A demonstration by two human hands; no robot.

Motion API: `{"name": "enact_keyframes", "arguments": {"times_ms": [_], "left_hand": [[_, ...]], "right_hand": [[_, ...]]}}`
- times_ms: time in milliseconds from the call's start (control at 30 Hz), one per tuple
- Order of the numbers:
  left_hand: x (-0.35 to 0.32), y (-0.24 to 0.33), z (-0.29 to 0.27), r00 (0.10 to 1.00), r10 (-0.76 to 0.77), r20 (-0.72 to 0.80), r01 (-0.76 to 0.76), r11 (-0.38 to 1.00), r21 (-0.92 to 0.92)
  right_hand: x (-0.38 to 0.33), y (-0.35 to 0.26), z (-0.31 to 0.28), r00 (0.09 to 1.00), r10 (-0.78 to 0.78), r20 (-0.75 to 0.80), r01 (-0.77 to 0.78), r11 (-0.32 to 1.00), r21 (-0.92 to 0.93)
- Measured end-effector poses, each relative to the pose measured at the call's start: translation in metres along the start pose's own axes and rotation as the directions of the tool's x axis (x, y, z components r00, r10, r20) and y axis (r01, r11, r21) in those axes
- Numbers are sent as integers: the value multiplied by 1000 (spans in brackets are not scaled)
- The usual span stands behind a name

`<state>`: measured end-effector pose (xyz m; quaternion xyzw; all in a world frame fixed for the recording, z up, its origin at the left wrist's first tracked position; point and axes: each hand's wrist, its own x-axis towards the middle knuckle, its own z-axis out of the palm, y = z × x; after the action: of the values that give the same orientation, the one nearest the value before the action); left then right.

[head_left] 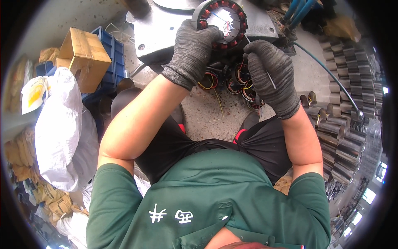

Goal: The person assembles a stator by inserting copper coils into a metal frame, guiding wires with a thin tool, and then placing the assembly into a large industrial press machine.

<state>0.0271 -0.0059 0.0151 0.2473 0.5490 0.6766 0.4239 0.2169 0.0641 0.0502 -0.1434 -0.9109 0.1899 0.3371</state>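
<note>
A ring-shaped motor stator (242, 28) with copper windings around its inside is held up at the top middle, over the near edge of a pale metal work plate (155, 35). My left hand (191, 52), in a grey knit glove, grips its left rim, thumb on the near side. Thin red and blue wires show within the ring. My right hand (271, 72), gloved alike, is closed around a slim metal rod (271, 79). One end sticks out below the fingers; the other points toward the stator's lower right rim. Whether it touches is unclear.
Several wired stators (251, 93) lie on the floor below the plate. At left stand a cardboard box (83, 54), a blue crate (117, 54) and a white sack (58, 128). Stacked metal cylinders (338, 128) line the right, with a blue-green hose (327, 69) before them.
</note>
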Motion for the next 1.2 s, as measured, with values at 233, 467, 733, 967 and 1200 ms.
{"name": "enact_keyframes", "arguments": {"times_ms": [233, 467, 733, 967, 1200], "left_hand": [[-6, 10, -1, 994, -85, 67, 90, 993, -72], [0, 9, -11, 969, -223, 104, 237, 957, -164], [-2, 7, -4, 974, -187, 130, 208, 962, -179], [1, -3, 1, 999, -37, 36, 35, 998, 53], [3, -5, 4, 998, 60, -14, -56, 974, 219]], "right_hand": [[-7, 11, -6, 963, 249, 105, -268, 929, 254], [-14, 30, -2, 958, 276, 82, -276, 796, 539], [-11, 26, -7, 972, 217, 91, -232, 821, 522], [-5, 17, 5, 998, -56, -3, 56, 998, 3], [-4, 12, 6, 998, -51, 22, 52, 997, -52]]}}
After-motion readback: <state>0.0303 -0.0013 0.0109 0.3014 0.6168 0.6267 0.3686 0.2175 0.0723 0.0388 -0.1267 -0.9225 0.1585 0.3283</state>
